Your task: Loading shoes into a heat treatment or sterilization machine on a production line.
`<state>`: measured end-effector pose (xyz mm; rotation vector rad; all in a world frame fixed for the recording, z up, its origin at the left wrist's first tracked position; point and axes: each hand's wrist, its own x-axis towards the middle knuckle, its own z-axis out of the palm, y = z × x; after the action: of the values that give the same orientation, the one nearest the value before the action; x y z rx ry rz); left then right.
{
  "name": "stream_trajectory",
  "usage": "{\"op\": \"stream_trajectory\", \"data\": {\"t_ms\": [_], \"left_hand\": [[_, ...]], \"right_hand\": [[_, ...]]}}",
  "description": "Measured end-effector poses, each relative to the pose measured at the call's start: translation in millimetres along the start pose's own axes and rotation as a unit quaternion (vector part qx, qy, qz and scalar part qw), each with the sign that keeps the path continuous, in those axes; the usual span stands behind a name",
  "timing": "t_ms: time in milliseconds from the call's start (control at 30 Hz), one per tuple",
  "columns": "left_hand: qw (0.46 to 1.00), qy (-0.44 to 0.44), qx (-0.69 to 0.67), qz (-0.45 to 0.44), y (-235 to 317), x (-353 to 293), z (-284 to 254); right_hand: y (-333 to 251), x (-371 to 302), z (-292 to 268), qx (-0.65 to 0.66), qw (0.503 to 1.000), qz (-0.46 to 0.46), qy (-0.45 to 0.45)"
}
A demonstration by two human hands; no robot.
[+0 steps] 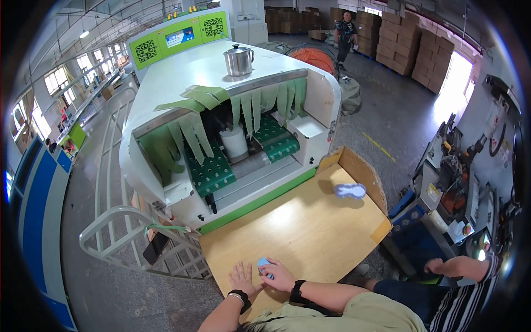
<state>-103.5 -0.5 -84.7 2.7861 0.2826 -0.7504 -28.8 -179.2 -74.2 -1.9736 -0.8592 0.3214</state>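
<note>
My left hand (243, 280) lies flat on the wooden tabletop (301, 229), its fingers spread and nothing in them. Close beside it, my right hand (279, 275) has its fingers closed over a small light-blue rounded piece (262, 262) resting on the wood. Most of that piece is covered by the fingers, so its kind cannot be made out. A pale lavender sole-shaped piece (350, 191) lies apart from both hands, near the table's far right corner.
A white-and-green conveyor machine (182, 72) with green strip curtains and perforated green belts adjoins the table's far edge. Cardboard (362, 174) borders the table's right. A white metal rack (119, 232) stands left. Another person's hand (437, 266) is at right, near machinery (437, 188).
</note>
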Motion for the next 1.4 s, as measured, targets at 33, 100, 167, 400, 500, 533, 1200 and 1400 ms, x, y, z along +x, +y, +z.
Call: {"op": "stream_trajectory", "data": {"t_ms": [33,100,167,400,500,533,1200,1400], "left_hand": [[1.0,0.004,0.001,-0.001,-1.1,-2.1,1.2],[1.0,0.007,0.005,0.0,-2.9,-3.8,1.3],[1.0,0.001,0.0,0.001,-3.1,-5.1,-1.6],[0.999,0.027,-0.009,0.015,1.0,-3.0,-5.3],[1.0,0.017,-0.008,0.002,11.1,-3.7,-21.9],[1.0,0.019,-0.017,0.003,10.1,-0.2,-20.8],[0.999,-0.01,-0.033,0.03,-8.0,1.3,11.7],[0.999,-0.038,-0.013,0.023,-0.2,7.1,2.3]], "right_hand": [[-1.3,-1.0,1.4,0.002,1.0,0.001,-0.001],[-3.7,-1.2,2.6,0.0,1.0,0.002,-0.005],[-4.6,-2.2,3.0,-0.002,1.0,0.005,-0.006],[0.8,17.7,-16.0,0.08,0.995,0.063,0.018],[-12.9,47.3,-65.3,0.009,0.999,0.005,0.037],[-6.2,60.9,-85.1,-0.047,0.998,-0.013,0.036],[144.7,70.6,-276.8,-0.345,0.825,0.391,0.218],[92.9,-24.1,-203.7,-0.316,0.948,0.013,-0.025]]}}
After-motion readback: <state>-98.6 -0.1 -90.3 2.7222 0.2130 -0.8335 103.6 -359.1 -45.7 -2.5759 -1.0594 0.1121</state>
